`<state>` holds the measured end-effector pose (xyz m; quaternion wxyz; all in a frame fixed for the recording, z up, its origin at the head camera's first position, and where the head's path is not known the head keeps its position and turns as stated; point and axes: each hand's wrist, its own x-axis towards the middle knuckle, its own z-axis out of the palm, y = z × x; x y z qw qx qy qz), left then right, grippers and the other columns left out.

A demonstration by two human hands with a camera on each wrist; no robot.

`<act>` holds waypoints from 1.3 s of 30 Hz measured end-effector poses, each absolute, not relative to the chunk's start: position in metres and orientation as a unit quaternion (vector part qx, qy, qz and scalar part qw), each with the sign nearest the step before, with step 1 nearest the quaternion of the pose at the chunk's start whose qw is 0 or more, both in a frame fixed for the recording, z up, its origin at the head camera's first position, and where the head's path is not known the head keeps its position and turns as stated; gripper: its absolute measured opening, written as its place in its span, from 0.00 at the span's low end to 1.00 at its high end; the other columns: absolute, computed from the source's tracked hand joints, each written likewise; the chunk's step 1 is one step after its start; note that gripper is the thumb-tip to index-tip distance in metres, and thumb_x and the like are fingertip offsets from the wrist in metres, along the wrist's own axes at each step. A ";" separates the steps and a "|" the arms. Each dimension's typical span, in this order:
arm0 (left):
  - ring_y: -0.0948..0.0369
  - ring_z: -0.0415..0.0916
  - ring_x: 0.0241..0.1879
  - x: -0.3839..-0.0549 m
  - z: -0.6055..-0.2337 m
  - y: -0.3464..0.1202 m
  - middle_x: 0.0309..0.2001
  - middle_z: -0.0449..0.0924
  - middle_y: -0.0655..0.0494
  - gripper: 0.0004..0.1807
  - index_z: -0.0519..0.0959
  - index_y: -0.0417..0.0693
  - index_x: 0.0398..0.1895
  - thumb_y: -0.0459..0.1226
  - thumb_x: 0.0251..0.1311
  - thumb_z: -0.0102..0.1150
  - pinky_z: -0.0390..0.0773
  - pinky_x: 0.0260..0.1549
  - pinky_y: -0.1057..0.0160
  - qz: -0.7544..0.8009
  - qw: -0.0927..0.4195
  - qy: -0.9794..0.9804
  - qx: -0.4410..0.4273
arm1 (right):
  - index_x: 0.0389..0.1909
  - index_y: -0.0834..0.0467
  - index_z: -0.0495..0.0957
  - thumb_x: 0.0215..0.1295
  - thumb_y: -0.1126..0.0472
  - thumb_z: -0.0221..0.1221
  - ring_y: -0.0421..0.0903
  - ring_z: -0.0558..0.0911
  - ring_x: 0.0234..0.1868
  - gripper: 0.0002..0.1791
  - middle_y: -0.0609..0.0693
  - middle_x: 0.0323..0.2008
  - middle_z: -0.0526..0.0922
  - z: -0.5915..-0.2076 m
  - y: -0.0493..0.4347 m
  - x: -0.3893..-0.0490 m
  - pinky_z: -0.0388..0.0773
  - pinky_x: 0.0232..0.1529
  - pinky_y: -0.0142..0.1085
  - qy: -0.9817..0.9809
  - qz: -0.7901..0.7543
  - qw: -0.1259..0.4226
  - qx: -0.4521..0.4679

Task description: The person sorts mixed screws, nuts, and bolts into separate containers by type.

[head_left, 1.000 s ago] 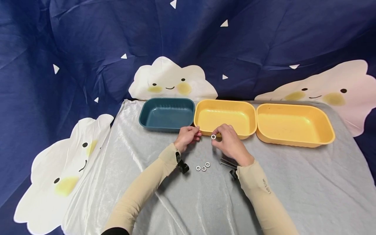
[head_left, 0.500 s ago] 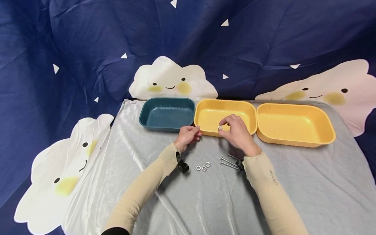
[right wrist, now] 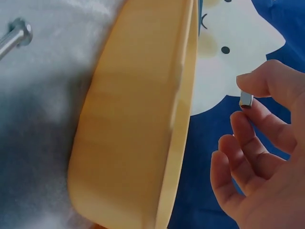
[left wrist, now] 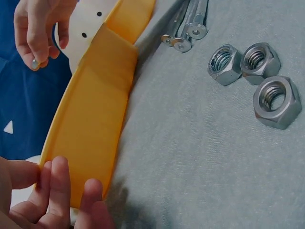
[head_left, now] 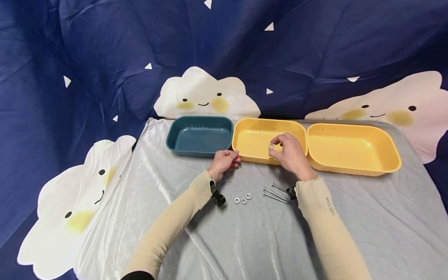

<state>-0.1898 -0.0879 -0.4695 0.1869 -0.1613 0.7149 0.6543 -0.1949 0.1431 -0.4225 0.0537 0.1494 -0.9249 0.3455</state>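
My right hand (head_left: pixel 291 154) pinches a steel hex nut (head_left: pixel 271 146) between thumb and forefinger, over the middle yellow bin (head_left: pixel 252 158). In the right wrist view the nut (right wrist: pixel 246 99) shows edge-on, and the other fingers are loosely bent. My left hand (head_left: pixel 222 162) grips the front left rim of the same bin, thumb on one side and fingers on the outer wall, as the left wrist view shows. Three more hex nuts (left wrist: pixel 276 101) lie grouped on the grey cloth between my forearms. Beside my right wrist lie several bolts (head_left: pixel 275 194), their far ends partly hidden by the wrist strap.
A dark teal bin (head_left: pixel 199 146) stands to the left of the middle bin, and another yellow bin (head_left: pixel 353 149) to its right, all in a row at the back. Grey cloth (head_left: pixel 224 241) covers the table. Behind hangs a blue curtain (head_left: pixel 297 50) with clouds.
My right hand has moved right and away from me with the nut, from the bin's front edge to over its inside. More of the bolts shows now. The left hand has stayed put.
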 end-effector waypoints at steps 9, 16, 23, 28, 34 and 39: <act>0.64 0.77 0.24 -0.190 -0.469 -0.087 0.25 0.81 0.61 0.14 0.82 0.40 0.42 0.43 0.68 0.56 0.77 0.31 0.65 0.656 0.186 0.712 -0.165 | 0.38 0.66 0.79 0.57 0.63 0.61 0.57 0.72 0.44 0.11 0.61 0.40 0.78 -0.429 0.150 -0.199 0.66 0.48 0.47 -0.927 0.351 0.052 0.118; 0.65 0.77 0.24 -0.190 -0.470 -0.087 0.25 0.81 0.61 0.15 0.82 0.39 0.43 0.43 0.68 0.55 0.75 0.29 0.66 0.650 0.186 0.719 -0.164 | 0.39 0.67 0.80 0.57 0.63 0.61 0.58 0.73 0.44 0.12 0.61 0.39 0.79 -0.432 0.152 -0.201 0.66 0.48 0.48 -0.926 0.354 0.066 0.116; 0.65 0.77 0.24 -0.189 -0.469 -0.087 0.28 0.83 0.58 0.16 0.82 0.38 0.44 0.43 0.68 0.55 0.74 0.28 0.67 0.645 0.187 0.723 -0.162 | 0.46 0.68 0.79 0.59 0.61 0.64 0.58 0.73 0.46 0.18 0.62 0.43 0.78 -0.434 0.153 -0.201 0.67 0.49 0.49 -0.927 0.354 0.062 0.103; 0.65 0.77 0.24 -0.190 -0.469 -0.088 0.27 0.83 0.59 0.16 0.82 0.39 0.45 0.43 0.68 0.55 0.74 0.28 0.66 0.643 0.190 0.724 -0.162 | 0.46 0.68 0.79 0.60 0.61 0.63 0.59 0.73 0.46 0.17 0.62 0.43 0.78 -0.434 0.153 -0.200 0.66 0.49 0.49 -0.925 0.359 0.068 0.104; 0.65 0.77 0.24 -0.191 -0.471 -0.089 0.28 0.83 0.59 0.15 0.82 0.40 0.43 0.43 0.67 0.56 0.75 0.28 0.66 0.646 0.188 0.721 -0.163 | 0.46 0.67 0.79 0.60 0.61 0.63 0.59 0.74 0.46 0.16 0.62 0.43 0.79 -0.432 0.152 -0.200 0.66 0.49 0.48 -0.922 0.364 0.084 0.107; 0.64 0.78 0.25 -0.192 -0.471 -0.089 0.29 0.84 0.57 0.14 0.83 0.40 0.42 0.42 0.67 0.56 0.76 0.30 0.65 0.647 0.188 0.721 -0.163 | 0.46 0.66 0.79 0.60 0.60 0.63 0.58 0.74 0.46 0.17 0.61 0.43 0.79 -0.427 0.149 -0.197 0.67 0.49 0.48 -0.919 0.367 0.093 0.110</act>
